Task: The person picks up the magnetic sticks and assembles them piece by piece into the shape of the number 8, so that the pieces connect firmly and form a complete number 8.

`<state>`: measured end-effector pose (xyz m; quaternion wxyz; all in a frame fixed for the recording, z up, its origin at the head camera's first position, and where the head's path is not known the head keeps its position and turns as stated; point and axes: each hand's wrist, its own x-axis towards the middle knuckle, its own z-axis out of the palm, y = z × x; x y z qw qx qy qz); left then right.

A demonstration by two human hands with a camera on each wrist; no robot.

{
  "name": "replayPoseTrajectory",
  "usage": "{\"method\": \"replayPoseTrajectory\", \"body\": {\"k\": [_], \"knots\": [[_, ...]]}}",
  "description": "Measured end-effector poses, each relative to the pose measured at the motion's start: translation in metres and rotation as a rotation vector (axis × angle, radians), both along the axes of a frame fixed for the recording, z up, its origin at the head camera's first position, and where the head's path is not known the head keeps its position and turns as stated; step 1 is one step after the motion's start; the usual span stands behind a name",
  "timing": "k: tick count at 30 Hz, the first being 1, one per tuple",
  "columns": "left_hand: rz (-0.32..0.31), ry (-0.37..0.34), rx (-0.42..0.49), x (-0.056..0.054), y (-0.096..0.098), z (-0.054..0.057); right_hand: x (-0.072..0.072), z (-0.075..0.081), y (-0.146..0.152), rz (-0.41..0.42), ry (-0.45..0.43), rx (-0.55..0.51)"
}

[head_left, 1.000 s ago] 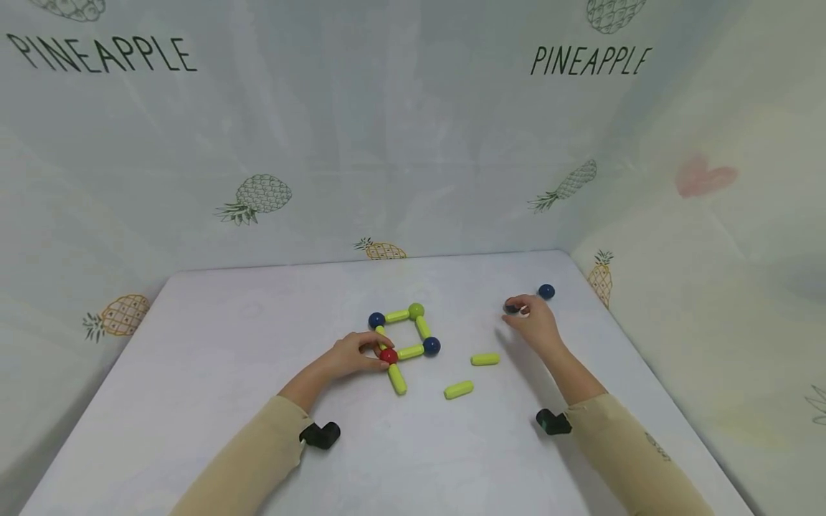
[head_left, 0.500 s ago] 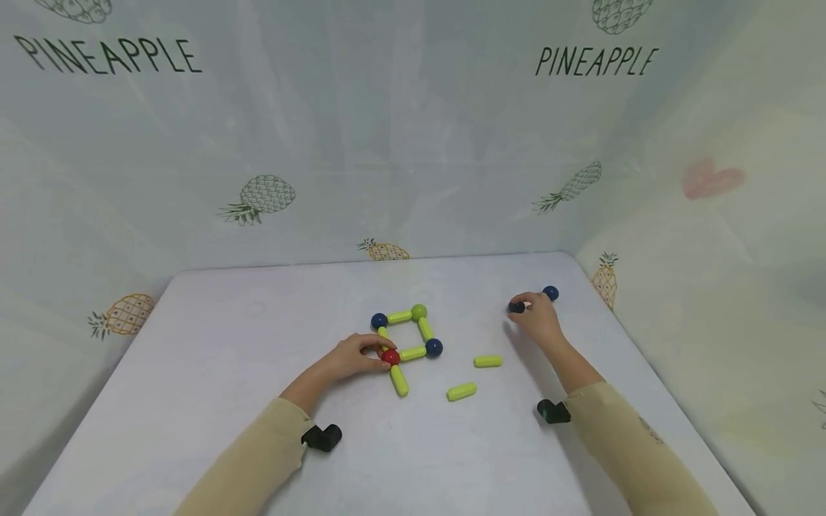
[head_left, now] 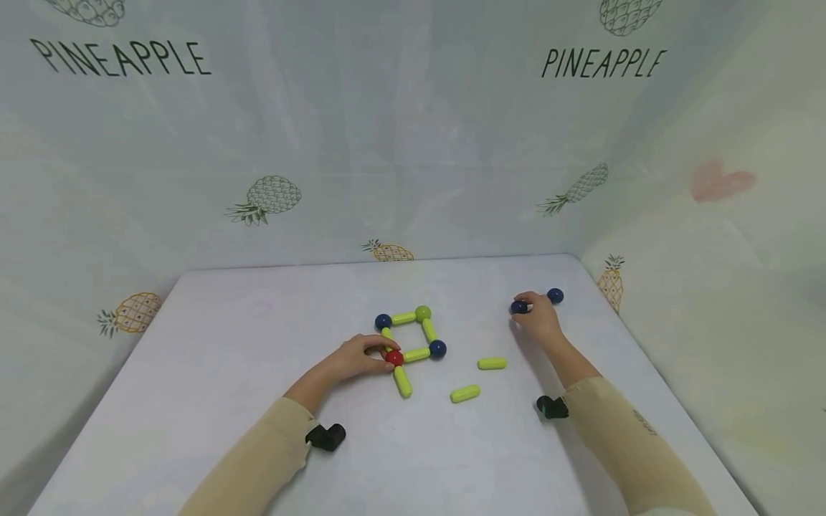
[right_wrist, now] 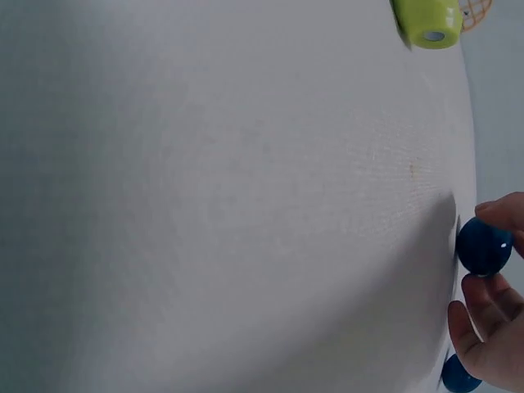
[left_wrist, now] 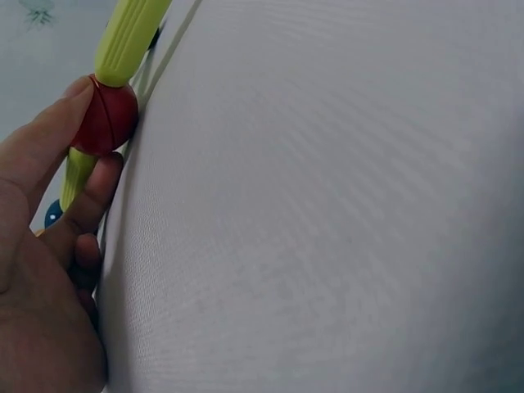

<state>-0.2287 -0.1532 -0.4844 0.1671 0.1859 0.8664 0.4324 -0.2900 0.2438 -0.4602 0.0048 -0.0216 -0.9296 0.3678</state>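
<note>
My left hand [head_left: 353,358] pinches a red ball [left_wrist: 108,119] between thumb and fingers. This ball is one corner of a four-sided frame of yellow-green rods, with a blue ball [head_left: 383,322], a green ball [head_left: 423,313] and another blue ball [head_left: 438,349] at the other corners. From the red ball one further rod [head_left: 403,381] sticks out toward me. At the right, my right hand [head_left: 539,319] grips a loose blue ball [right_wrist: 484,246] between thumb and fingertips, close over the table. A second loose blue ball [head_left: 555,295] lies just beyond that hand.
Two loose yellow-green rods, a nearer rod [head_left: 465,393] and a farther rod [head_left: 492,364], lie between the frame and my right arm. The white table [head_left: 258,301] ends at a pineapple-print cloth [head_left: 335,179] behind it. Black wrist mounts [head_left: 325,437] show at both cuffs.
My right hand has shifted slightly and turned, so the blue ball it holds shows more fully. My left hand stays on the red ball. The whole view has drifted slightly.
</note>
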Motion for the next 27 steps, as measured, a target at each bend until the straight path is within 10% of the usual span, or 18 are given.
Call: {"method": "replayPoseTrajectory", "body": {"k": [27], "knots": [[-0.019, 0.004, 0.011, -0.001, 0.0, 0.002, 0.01, 0.005, -0.014, 0.066, -0.066, -0.054]]}}
